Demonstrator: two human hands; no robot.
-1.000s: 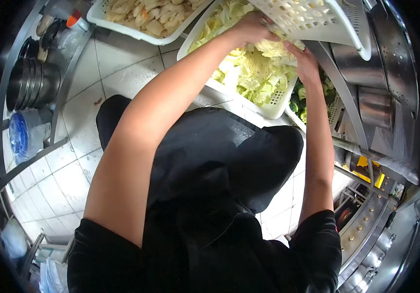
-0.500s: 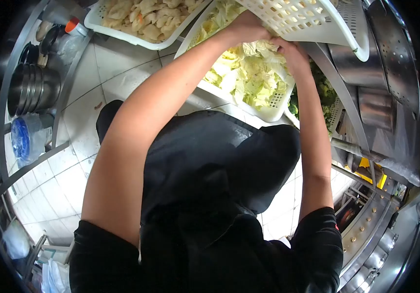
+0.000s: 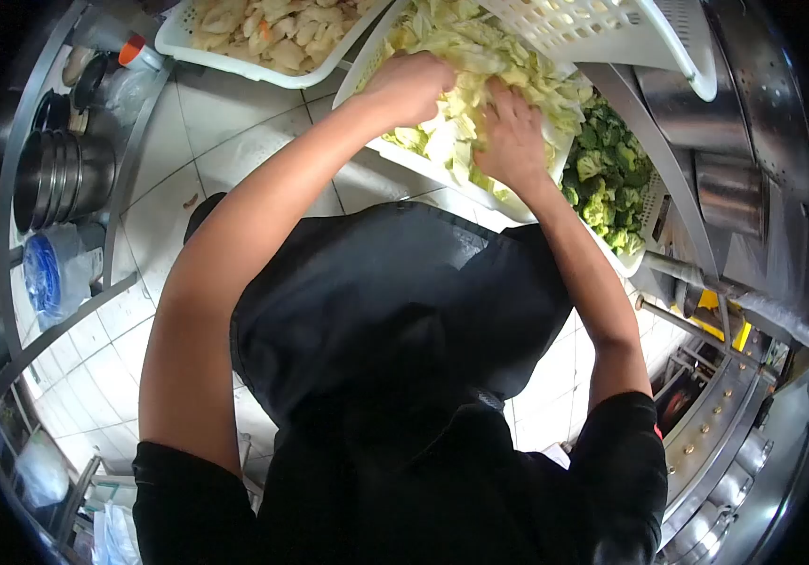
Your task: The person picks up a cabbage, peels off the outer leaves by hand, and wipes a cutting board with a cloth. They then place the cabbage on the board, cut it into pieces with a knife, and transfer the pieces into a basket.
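Observation:
Pale chopped cabbage (image 3: 465, 122) fills a white plastic basket (image 3: 428, 168) low in front of me. My left hand (image 3: 414, 87) is over the basket's left part, its fingers curled into a fist; anything inside them is hidden. On the right side of the heap my right hand (image 3: 514, 137) lies with its fingers spread, touching the leaves and gripping nothing that I can see.
Cauliflower (image 3: 277, 38) fills a white basket (image 3: 235, 64) to the left. Broccoli (image 3: 602, 160) sits to the right. A perforated white basket (image 3: 602, 38) overhangs the cabbage. Metal pots (image 3: 65, 169) stand on the left shelf.
Both hands have come apart from the overhanging basket's edge: the left moved left, the right lowered onto the cabbage. The cabbage heap is larger, and more broccoli shows.

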